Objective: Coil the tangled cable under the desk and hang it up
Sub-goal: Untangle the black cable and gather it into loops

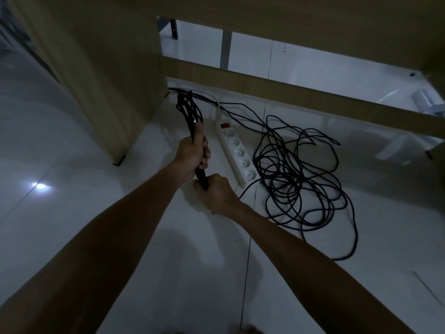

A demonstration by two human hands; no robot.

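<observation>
So the left hand (192, 153) is gripping a bundle of gathered loops (189, 112), fist wrapped tight around the middle of it, with the looped ends sticking up toward the counter leg (106, 92). Just below it the right hand (214, 191) is closing around the bottom of the same bundle, fingers curled in and pinching where the strands come out. From there a single run of the black cable (301, 179) is trailing off to the right across the floor (72, 189) into a big loose tangle, well apart from both hands and lying just beside the white power strip (237, 153).

What I'd worry about here — that pile on the floor is looking pretty crossed over itself, so pulling the next length straight in is probably going to cinch a knot rather than feed clean. The strand is also passing right by the end of the power strip, and a hard tug could be dragging the strip along or snagging on it. There are thinner cables running back under the counter rail (289, 92) too, and I can't tell whether they're part of the same tangle — yanking blind might be pulling on something plugged in. And the loops already gathered could be slipping out of the left hand if the grip is loosening while the right is reaching.
</observation>
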